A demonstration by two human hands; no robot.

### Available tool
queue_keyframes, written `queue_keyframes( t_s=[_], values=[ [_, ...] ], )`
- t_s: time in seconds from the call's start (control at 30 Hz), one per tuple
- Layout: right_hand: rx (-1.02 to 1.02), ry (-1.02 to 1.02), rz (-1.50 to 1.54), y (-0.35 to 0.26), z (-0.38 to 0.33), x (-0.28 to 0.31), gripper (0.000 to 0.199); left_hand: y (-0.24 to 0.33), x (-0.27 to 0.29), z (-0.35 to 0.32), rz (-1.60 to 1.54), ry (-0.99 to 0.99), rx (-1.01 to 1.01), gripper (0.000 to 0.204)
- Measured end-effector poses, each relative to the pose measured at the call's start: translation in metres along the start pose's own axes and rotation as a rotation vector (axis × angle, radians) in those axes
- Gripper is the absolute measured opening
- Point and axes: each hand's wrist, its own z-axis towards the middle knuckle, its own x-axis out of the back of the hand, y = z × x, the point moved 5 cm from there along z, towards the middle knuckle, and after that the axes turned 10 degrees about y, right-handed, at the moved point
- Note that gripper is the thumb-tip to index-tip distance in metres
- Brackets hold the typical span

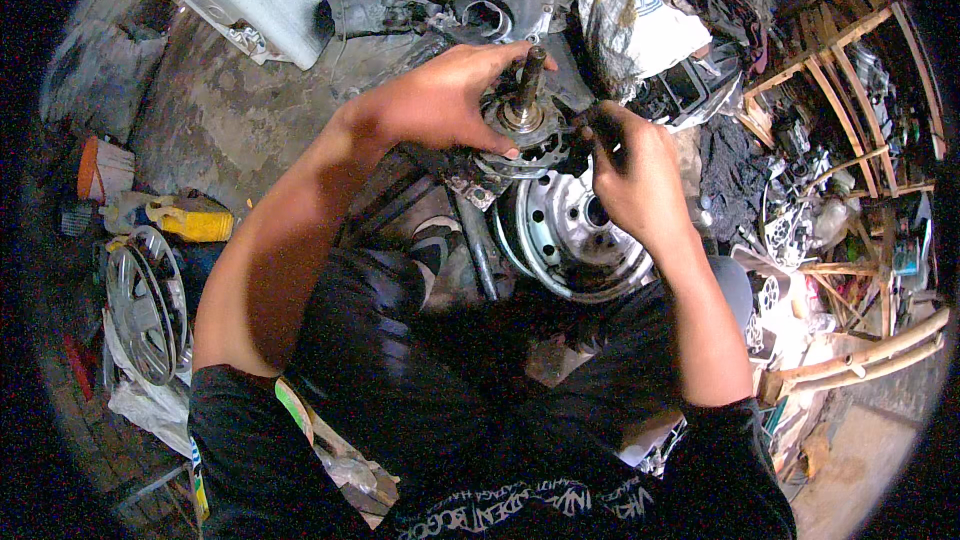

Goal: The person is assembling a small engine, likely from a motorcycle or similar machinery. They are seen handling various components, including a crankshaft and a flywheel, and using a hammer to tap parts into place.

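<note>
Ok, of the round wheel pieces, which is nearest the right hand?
The silver wheel rim with round holes, just below the right hand in the picture; the grey spoked discs are at far left.

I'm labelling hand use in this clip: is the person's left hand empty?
No, the left hand has its thumb and fingers around a round metal part with a protruding shaft.

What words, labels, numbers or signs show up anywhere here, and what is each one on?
Black shirt: pale lettering across the front, bent and partly hidden in folds; its wording isn't copied here.
White sack: blue printed marks, too creased to read.
Grey-white container: a blue patch, cut off by the picture's top edge; no words can be made out.
Metal part: no lettering can be made out.
</note>
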Motion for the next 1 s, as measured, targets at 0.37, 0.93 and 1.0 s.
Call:
queue_keyframes(
  t_s=[0.37,0.93,1.0],
  values=[
    [0.131,0.04,0.079,-0.013,-0.004,-0.015,0.025,-0.006,0.0,-0.004,0.014,0.033,0.02,0.088],
    [0.035,0.041,-0.066,-0.01,-0.002,-0.019,0.025,-0.008,-0.001,-0.005,-0.014,0.056,0.043,0.081],
    [-0.026,-0.014,-0.033,-0.013,-0.004,-0.017,0.022,-0.01,-0.003,-0.006,-0.006,0.038,0.087,0.082]
  ],
)
